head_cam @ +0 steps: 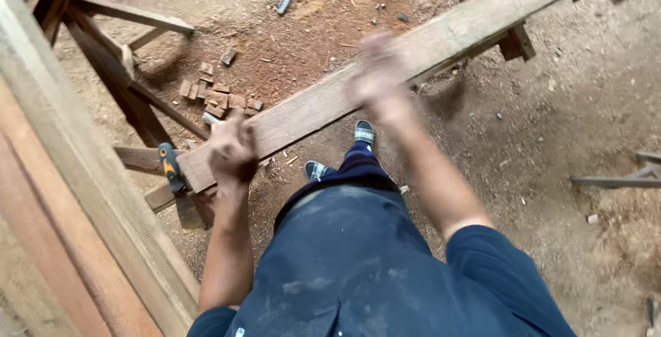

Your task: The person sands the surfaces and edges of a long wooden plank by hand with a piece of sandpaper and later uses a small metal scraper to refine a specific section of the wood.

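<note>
Long wooden plank (385,68) lies diagonally across the trestles over a sawdusty floor. Left hand (232,150) has its fingers curled over the near end, next to an orange-handled tool (169,166). Right hand (375,68) rests further up the plank, too blurred to tell its grip.

Plank (413,55) is pale greyish-tan, kinda weathered. The tool (169,165) next to it has an orange and teal handle. Shirt (358,268) is dark navy with dusty pale smudges, shoes (363,132) navy with grey-white straps. Ground (551,103) is reddish-brown sawdust, little wood blocks (217,96) a warmer brown.
</note>
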